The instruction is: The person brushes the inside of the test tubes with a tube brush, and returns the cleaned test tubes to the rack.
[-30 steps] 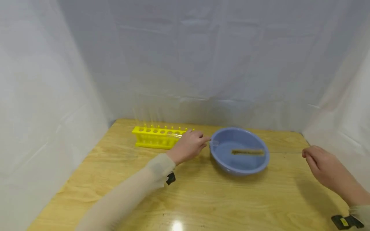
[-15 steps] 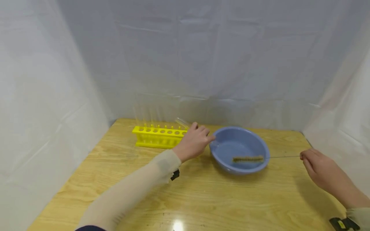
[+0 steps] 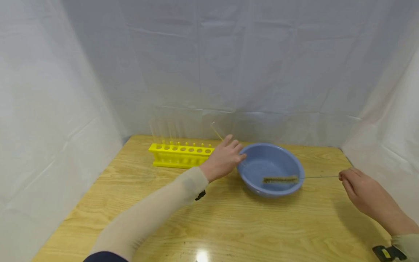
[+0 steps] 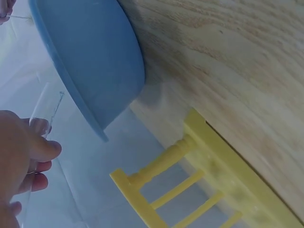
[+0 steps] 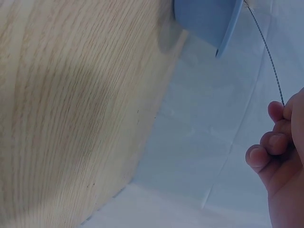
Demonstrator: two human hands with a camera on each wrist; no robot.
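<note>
My left hand (image 3: pixel 223 159) grips a clear glass test tube (image 4: pixel 46 102) between thumb and fingers, at the left rim of the blue basin (image 3: pixel 262 192). In the head view the tube's far end sticks up behind the hand, tilted. My right hand (image 3: pixel 364 189) pinches the thin twisted wire handle (image 5: pixel 267 50) of a test tube brush (image 3: pixel 280 180). The brush lies level, its brown bristles over the inside of the basin and pointing left. Tube and brush are apart.
A yellow test tube rack (image 3: pixel 178 166) stands left of the basin, with several clear tubes upright in its left holes. My left forearm crosses the wooden table (image 3: pixel 235 225). White sheeting (image 3: pixel 226 65) hangs behind and at both sides.
My left hand has shifted slightly right, and the tube has turned from nearly level to tilted, its far end rising. The brush has dropped slightly towards the near side of the basin.
</note>
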